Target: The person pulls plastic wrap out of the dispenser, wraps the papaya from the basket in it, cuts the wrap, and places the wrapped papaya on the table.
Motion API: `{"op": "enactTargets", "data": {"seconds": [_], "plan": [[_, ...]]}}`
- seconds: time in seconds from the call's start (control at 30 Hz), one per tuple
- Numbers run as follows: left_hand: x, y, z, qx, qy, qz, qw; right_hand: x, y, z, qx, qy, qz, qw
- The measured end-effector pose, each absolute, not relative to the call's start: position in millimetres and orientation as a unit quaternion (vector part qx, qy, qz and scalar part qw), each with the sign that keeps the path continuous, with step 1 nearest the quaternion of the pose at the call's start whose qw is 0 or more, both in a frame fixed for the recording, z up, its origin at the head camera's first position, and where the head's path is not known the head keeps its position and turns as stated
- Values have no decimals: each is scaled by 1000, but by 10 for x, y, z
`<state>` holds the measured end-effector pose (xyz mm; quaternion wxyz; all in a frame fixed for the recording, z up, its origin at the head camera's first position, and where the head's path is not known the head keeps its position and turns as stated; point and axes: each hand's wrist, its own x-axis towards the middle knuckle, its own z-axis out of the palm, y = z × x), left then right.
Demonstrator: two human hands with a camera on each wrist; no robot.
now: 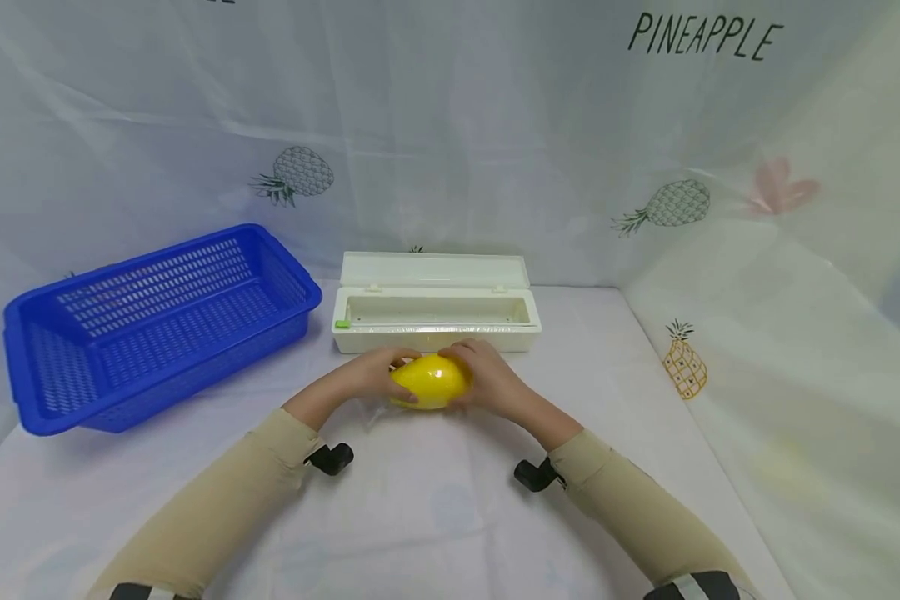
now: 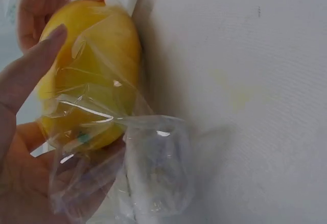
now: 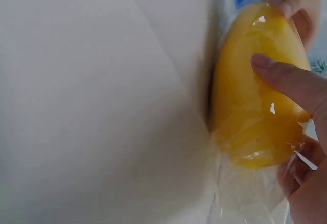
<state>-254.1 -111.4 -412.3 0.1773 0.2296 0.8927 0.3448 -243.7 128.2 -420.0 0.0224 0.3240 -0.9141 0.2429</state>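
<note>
A smooth yellow mango lies low over the white cloth, in front of a long white box. Clear cling film is around it, bunched and loose at the end by the left palm in the left wrist view. My left hand grips the left end, its thumb along the side and fingers curled beneath. From the right, my right hand holds the other end, the thumb pressing the film-covered skin. More film hangs past that end in the right wrist view. The undersides of both hands are partly hidden by the fruit.
The white cling film dispenser stands behind the hands with its lid raised and a small green slider at its left end. At the left sits a blue perforated basket. A pineapple-printed curtain rises behind the table.
</note>
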Motion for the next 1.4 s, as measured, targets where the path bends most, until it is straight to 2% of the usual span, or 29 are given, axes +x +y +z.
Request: {"op": "enactTargets", "data": {"seconds": [0.2, 0.37, 0.5, 0.63, 0.8, 1.07, 1.3, 1.4], "plan": [[-2472, -1243, -4080, 176, 891, 397, 134, -2591, 1291, -4197, 303, -923, 235, -9], [-2361, -1370, -4033, 69, 898, 430, 69, -2666, 1291, -4168, 282, -923, 257, -44], [-2255, -1473, -4087, -2, 892, 449, 49, -2718, 1291, -4135, 277, -919, 273, -64], [-2211, -1525, -4161, -23, 870, 488, 67, -2766, 1308, -4087, 273, -917, 280, -78], [-2267, -1540, -4227, 26, 826, 552, 112, -2819, 1331, -4013, 261, -913, 293, -106], [-2376, -1740, -4346, 79, 783, 608, 108, -2861, 1342, -3966, 258, -915, 282, -127], [-2377, -1876, -4385, 1, 733, 657, 175, -2823, 1290, -4014, 264, -930, 239, -96], [-2377, -1901, -4387, -30, 732, 661, 165, -2797, 1259, -4052, 265, -935, 219, -84]]}}
